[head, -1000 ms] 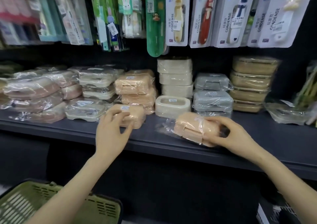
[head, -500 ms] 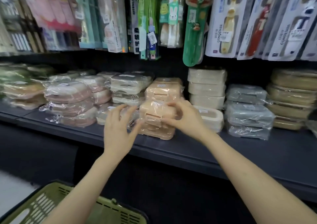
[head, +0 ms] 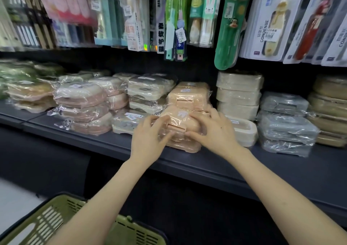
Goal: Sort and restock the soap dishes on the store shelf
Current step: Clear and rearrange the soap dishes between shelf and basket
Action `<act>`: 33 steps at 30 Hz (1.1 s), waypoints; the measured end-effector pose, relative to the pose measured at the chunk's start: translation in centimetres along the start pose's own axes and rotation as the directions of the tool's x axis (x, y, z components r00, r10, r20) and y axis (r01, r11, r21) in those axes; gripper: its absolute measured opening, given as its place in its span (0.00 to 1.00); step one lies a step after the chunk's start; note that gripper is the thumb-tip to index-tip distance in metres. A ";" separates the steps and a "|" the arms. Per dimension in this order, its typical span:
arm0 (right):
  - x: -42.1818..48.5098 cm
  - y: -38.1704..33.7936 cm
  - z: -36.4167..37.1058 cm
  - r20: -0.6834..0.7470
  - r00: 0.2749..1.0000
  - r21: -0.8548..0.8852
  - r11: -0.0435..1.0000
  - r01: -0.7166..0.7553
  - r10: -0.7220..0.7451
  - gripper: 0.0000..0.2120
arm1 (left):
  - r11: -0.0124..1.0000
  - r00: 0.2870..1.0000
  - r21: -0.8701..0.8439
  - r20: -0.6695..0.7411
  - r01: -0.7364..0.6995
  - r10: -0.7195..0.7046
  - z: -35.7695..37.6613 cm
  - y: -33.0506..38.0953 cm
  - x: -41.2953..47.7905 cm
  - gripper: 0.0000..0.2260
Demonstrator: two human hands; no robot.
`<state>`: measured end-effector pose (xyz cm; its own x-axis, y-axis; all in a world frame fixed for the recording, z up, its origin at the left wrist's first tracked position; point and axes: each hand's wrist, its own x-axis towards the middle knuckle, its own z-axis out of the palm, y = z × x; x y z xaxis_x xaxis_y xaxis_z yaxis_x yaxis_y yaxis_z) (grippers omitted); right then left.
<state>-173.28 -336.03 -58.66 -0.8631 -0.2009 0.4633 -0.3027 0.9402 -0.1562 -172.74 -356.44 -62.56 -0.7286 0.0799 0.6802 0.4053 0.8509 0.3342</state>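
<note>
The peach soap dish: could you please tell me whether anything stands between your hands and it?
Nothing visible does. The left hand and the right hand both hold the wrapped peach dish directly. It sits on a second peach dish at the front edge of the shelf.

On the shelf (head: 281,166), the left hand (head: 148,141) and right hand (head: 216,134) grip the top soap dish (head: 180,120) of a front stack. Another stack (head: 187,96) stands behind it, further stacks (head: 82,107) to its left, box stacks (head: 238,96) to its right. Toothbrush packs (head: 262,19) hang above; a basket (head: 56,222) sits below.
</note>
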 end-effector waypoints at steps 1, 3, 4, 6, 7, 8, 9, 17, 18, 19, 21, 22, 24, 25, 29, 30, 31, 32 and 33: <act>-0.4 -0.3 -0.1 -0.053 0.998 -0.037 0.999 0.015 -0.017 0.32 | 1.000 1.000 0.011 0.009 0.000 -0.001 -0.2 0.0 0.0 0.21; -1.4 -0.9 -0.2 -0.190 0.980 -0.071 0.996 0.046 -0.058 0.31 | 1.000 1.000 0.024 0.012 0.005 -0.005 -0.8 -0.1 -0.2 0.23; -2.0 -1.4 -0.3 -0.259 0.962 -0.070 0.995 0.064 -0.080 0.30 | 1.000 1.000 0.030 0.002 0.005 -0.005 -1.3 -0.4 -0.6 0.24; -3.5 -2.5 -0.3 -0.388 0.913 -0.073 0.991 0.109 -0.129 0.25 | 0.999 0.999 0.042 -0.038 0.001 0.001 -2.7 -1.3 -1.8 0.25; -4.4 -3.2 -0.1 -0.451 0.878 -0.078 0.987 0.141 -0.162 0.22 | 0.998 0.998 0.057 -0.061 -0.006 0.010 -3.5 -2.3 -2.6 0.23; -5.5 -4.1 0.2 -0.500 0.843 -0.081 0.980 0.180 -0.196 0.18 | 0.997 0.997 0.083 -0.081 -0.011 0.018 -4.3 -3.4 -3.7 0.22; -6.6 -5.2 0.6 -0.534 0.813 -0.076 0.971 0.225 -0.231 0.15 | 0.993 0.995 0.116 -0.094 -0.004 0.015 -5.2 -4.8 -4.9 0.21; -14.5 -15.4 12.3 -0.090 0.870 0.254 0.833 0.491 -0.485 0.13 | 0.838 0.939 0.466 0.039 0.284 -0.340 -11.9 -19.0 -21.2 0.23; -15.2 -16.6 14.3 0.059 0.879 0.309 0.846 0.435 -0.474 0.16 | 0.806 0.924 0.511 0.058 0.298 -0.378 -12.8 -20.3 -23.3 0.23; -15.8 -17.8 16.1 0.213 0.866 0.353 0.862 0.364 -0.452 0.17 | 0.771 0.904 0.553 0.071 0.316 -0.421 -13.7 -21.4 -25.2 0.23; -17.0 -20.0 19.9 0.496 0.766 0.364 0.899 0.244 -0.409 0.21 | 0.679 0.846 0.635 0.074 0.369 -0.528 -15.4 -23.5 -28.4 0.24; -17.6 -20.9 21.8 0.582 0.716 0.351 0.913 0.206 -0.386 0.23 | 0.632 0.808 0.666 0.075 0.396 -0.584 -16.0 -24.5 -29.7 0.25; -18.6 -23.2 25.2 0.698 0.640 0.320 0.939 0.123 -0.322 0.28 | 0.567 0.728 0.702 0.100 0.432 -0.678 -16.8 -26.2 -32.0 0.27; -19.1 -24.3 26.8 0.733 0.615 0.311 0.948 0.073 -0.289 0.30 | 0.557 0.694 0.701 0.122 0.446 -0.709 -16.9 -27.0 -33.0 0.28; -20.0 -27.3 31.8 0.810 0.567 0.272 0.953 -0.134 -0.151 0.34 | 0.569 0.603 0.587 0.165 0.576 -0.781 -16.1 -28.1 -35.8 0.26; -20.0 -27.7 32.8 0.812 0.570 0.254 0.954 -0.157 -0.122 0.34 | 0.573 0.594 0.539 0.160 0.617 -0.789 -15.7 -28.3 -36.2 0.26; -19.9 -28.0 33.7 0.808 0.582 0.236 0.958 -0.165 -0.099 0.35 | 0.587 0.607 0.502 0.144 0.636 -0.781 -15.5 -28.4 -36.5 0.26; -19.7 -28.3 34.7 0.803 0.591 0.215 0.962 -0.167 -0.077 0.37 | 0.602 0.628 0.478 0.126 0.640 -0.768 -15.3 -28.5 -36.6 0.25; -19.7 -28.5 35.6 0.803 0.593 0.191 0.967 -0.166 -0.057 0.38 | 0.612 0.644 0.468 0.112 0.638 -0.757 -15.2 -28.5 -36.6 0.25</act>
<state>-162.09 -368.65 -94.37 -0.8192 -0.3938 -0.4169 -0.2270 0.8903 -0.3949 -149.21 -391.52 -87.05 -0.8378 -0.5343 0.1120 -0.4750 0.8145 0.3331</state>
